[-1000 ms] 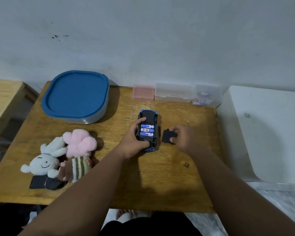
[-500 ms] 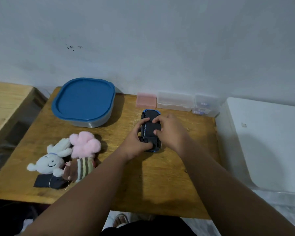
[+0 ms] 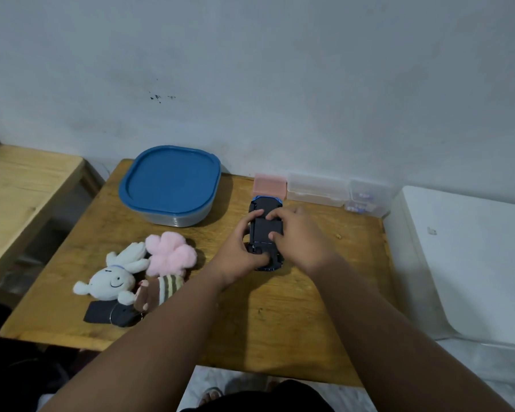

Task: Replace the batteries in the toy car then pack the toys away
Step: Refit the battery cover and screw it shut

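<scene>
Black toy car (image 3: 265, 205) lies 12-to-6, my left fingers (image 3: 250, 222) gripping its 9 o'clock side, right fingers (image 3: 277, 216) at 3 pinching the battery cover (image 3: 262, 231).

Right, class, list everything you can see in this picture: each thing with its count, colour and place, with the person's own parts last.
car: one, black and blue, upside down, mid-table
tub: one, blue lid, table's far left
pink box: one, pink, by the wall behind the car
clear boxes: two, clear, right of the pink box
plush toys: three, white, pink and brown-striped, table's left
dark flat item: one, black, partly under the plush toys
table: one, wood, centre
side table: one, pale wood, far left
white unit: one, white, right of the table
left grip: one, holds the car's left side
right grip: one, on the car's right side, thumb on its underside
</scene>
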